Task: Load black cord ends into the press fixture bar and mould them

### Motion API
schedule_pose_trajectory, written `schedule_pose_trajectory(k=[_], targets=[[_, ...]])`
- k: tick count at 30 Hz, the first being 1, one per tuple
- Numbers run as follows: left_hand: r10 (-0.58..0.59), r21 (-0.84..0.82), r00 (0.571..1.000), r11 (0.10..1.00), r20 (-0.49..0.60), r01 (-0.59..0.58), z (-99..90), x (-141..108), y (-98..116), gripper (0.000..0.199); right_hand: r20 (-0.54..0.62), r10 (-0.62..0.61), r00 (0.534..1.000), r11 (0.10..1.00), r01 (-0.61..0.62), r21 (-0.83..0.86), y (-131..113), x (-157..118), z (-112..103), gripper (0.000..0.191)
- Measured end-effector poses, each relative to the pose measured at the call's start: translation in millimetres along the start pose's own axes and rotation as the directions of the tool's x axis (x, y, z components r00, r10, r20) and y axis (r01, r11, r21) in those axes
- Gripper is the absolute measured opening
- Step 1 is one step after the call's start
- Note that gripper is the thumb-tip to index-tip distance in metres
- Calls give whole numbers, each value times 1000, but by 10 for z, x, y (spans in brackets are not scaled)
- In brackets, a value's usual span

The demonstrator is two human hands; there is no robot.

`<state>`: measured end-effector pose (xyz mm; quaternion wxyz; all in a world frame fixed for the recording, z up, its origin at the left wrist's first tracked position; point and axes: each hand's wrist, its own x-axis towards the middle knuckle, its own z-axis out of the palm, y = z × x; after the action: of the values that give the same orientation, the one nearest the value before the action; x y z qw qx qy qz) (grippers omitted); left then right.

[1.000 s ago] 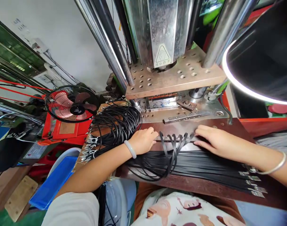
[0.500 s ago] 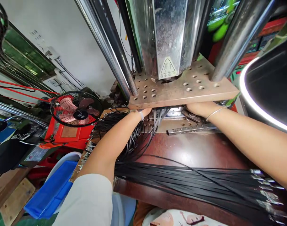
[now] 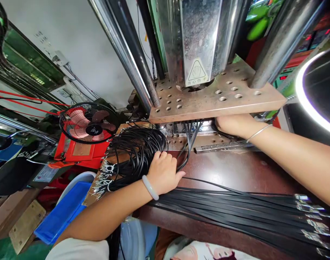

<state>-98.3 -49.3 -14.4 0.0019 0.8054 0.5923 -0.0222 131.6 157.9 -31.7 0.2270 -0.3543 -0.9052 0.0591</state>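
Observation:
My left hand (image 3: 165,171), with a pale bangle at the wrist, is over the black cables (image 3: 192,135) where they loop down from the press. Its fingers are curled round them, and the thumb sticks out to the right. Under the drilled press plate (image 3: 219,99) reaches my right hand (image 3: 227,122), close to the metal mould (image 3: 206,126); the plate hides its fingers. A long row of flat black cables (image 3: 224,207) with clear-wrapped ends crosses the brown table (image 3: 248,169). Left of my left hand lies a coiled cable bundle (image 3: 137,144).
A metal bar (image 3: 221,147) lies along the base's front edge. Steel columns (image 3: 127,57) flank the press ram (image 3: 198,39), which carries a hand-warning label. To the left stand a fan (image 3: 93,130) and a blue bin (image 3: 63,213). A ring light (image 3: 302,86) glows at right.
My left hand has come out from under the press plate, back toward me, onto the cables on the table. My right hand stays under the plate. The view has shifted slightly.

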Motion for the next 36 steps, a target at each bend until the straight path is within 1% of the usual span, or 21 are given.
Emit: schedule_pose_trajectory(k=[2, 3, 5, 7, 9, 11, 13, 14, 15, 18, 19, 21, 23, 25, 28, 30, 32, 33, 34, 35, 36], targets=[[36, 59, 999, 998, 40, -38, 87, -14, 117, 23, 66, -123, 990, 987, 129, -93, -135, -8, 59, 51], [60, 53, 997, 997, 48, -62, 111, 27, 141, 22, 104, -191, 976, 968, 205, -142, -195, -6, 90, 54], [106, 22, 992, 994, 64, -108, 99, 135, 118, 26, 175, -300, 938, 921, 333, -203, -268, -1, 136, 53], [145, -51, 984, 989, 104, -141, 19, 231, 11, 32, 201, -336, 920, 894, 379, -239, -268, -18, 145, 50], [144, -173, 984, 977, 107, -124, -87, 337, -147, 40, 181, -303, 936, 884, 347, -312, -220, -70, 119, 46], [38, -244, 999, 969, 9, -34, -167, 507, -301, 40, 145, -256, 956, 877, 293, -381, -169, -141, 83, 41], [-50, -221, 995, 975, -91, 29, -192, 753, -403, 40, 132, -234, 963, 877, 268, -398, -141, -200, 65, 35], [-46, -185, 994, 982, -103, 26, -186, 888, -430, 45, 135, -234, 963, 879, 269, -395, -134, -217, 68, 34], [-2, -142, 997, 990, -82, -10, -172, 1015, -443, 52, 137, -234, 963, 880, 270, -392, -130, -227, 76, 32], [158, -49, 986, 987, 45, -156, -121, 1254, -445, 66, 114, -198, 974, 893, 227, -388, -111, -226, 120, 31], [173, -38, 983, 985, 57, -171, -112, 1275, -447, 66, 97, -176, 980, 902, 200, -383, -100, -225, 134, 32], [146, -38, 989, 989, 31, -145, -108, 1255, -466, 62, 78, -159, 984, 918, 176, -356, -79, -228, 149, 35], [98, -42, 995, 994, -7, -98, -116, 1210, -502, 59, 84, -152, 985, 930, 171, -324, -71, -238, 143, 36], [84, -65, 996, 994, 2, -84, -127, 1187, -540, 61, 107, -134, 985, 942, 160, -295, -84, -246, 114, 34], [29, -188, 999, 982, -19, -32, -133, 1181, -543, 58, 100, -155, 983, 960, 174, -220, -137, -224, 49, 41], [-61, -292, 992, 956, -110, 27, -143, 1127, -454, 52, 97, -218, 971, 958, 232, -167, -183, -179, 18, 50], [-126, -439, 966, 898, -225, 15, -201, 964, -265, 44, 119, -217, 969, 961, 234, -146, -229, -131, 2, 50], [-126, -545, 954, 837, -271, -45, -261, 827, -139, 35, 126, -196, 972, 966, 214, -148, -255, -121, -1, 48], [-106, -664, 945, 736, -309, -134, -344, 648, -1, 26, 124, -172, 977, 969, 190, -157, -284, -131, -2, 48], [-89, -776, 932, 585, -351, -237, -445, 430, 135, 23, 111, -152, 982, 969, 170, -177, -320, -165, -1, 50], [-33, -856, 924, 391, -380, -338, -557, 178, 258, 30, 81, -143, 986, 968, 156, -198, -363, -226, -1, 53]])
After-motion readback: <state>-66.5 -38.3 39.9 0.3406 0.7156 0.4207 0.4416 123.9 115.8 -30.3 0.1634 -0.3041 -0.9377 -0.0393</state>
